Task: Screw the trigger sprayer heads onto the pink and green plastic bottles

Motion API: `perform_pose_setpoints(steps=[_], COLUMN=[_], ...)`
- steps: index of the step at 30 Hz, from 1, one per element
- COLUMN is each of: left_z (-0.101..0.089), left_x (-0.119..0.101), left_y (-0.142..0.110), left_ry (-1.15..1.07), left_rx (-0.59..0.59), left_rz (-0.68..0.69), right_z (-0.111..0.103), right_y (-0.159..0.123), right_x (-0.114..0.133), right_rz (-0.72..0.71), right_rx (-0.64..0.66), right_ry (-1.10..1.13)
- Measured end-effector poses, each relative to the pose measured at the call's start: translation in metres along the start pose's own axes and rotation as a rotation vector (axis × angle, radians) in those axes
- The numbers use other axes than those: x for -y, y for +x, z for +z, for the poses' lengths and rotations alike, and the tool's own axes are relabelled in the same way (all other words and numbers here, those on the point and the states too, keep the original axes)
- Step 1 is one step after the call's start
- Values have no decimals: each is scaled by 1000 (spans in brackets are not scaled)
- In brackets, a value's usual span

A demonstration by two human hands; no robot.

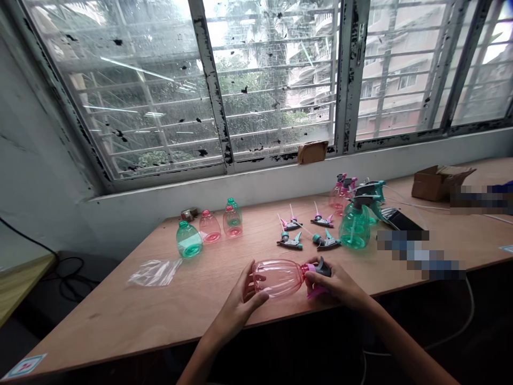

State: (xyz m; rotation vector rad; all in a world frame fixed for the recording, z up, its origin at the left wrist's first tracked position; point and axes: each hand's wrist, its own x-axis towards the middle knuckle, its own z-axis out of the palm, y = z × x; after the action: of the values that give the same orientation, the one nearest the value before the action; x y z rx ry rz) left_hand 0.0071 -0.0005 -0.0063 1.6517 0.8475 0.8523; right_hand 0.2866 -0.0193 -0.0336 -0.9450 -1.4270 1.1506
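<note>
A clear pink spray bottle (pixel 278 277) lies on its side in the air above the table's front edge, its base to the left. My left hand (pixel 245 299) is wrapped around the base end, thumb in front and fingers behind. At the neck, my right hand (pixel 336 280) grips the pink and grey spray head (pixel 315 269), which sits on the bottle's mouth. Just beyond, several loose trigger heads lie on the table, among them a teal one (pixel 327 240) and a pink one (pixel 321 220). Whether the collar is fully threaded I cannot tell.
Open green (pixel 189 240) and pink bottles (pixel 210 229) stand at the back left near a plastic bag (pixel 154 272). Right of the loose heads stand a green spray bottle (pixel 354 227) and several others. A phone (pixel 404 222) and cardboard box (pixel 438 182) are farther right on the wooden table (pixel 120 315).
</note>
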Motion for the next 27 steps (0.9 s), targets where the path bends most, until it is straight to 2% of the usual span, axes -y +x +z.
perform_pose_setpoints(steps=[7, 15, 23, 27], left_z=[2, 1, 4, 4], left_x=[0, -1, -4, 0], left_y=[-2, 2, -2, -1], left_ry=[-56, -62, -101, -118], left_rx=[78, -9, 78, 71], left_rz=[53, -5, 36, 42], right_z=[0, 2, 0, 0], right_y=[0, -2, 0, 0], right_x=[0, 5, 2, 1], right_rz=[-20, 18, -19, -18], right_rx=[-28, -6, -59, -65], right_ry=[7, 4, 17, 34])
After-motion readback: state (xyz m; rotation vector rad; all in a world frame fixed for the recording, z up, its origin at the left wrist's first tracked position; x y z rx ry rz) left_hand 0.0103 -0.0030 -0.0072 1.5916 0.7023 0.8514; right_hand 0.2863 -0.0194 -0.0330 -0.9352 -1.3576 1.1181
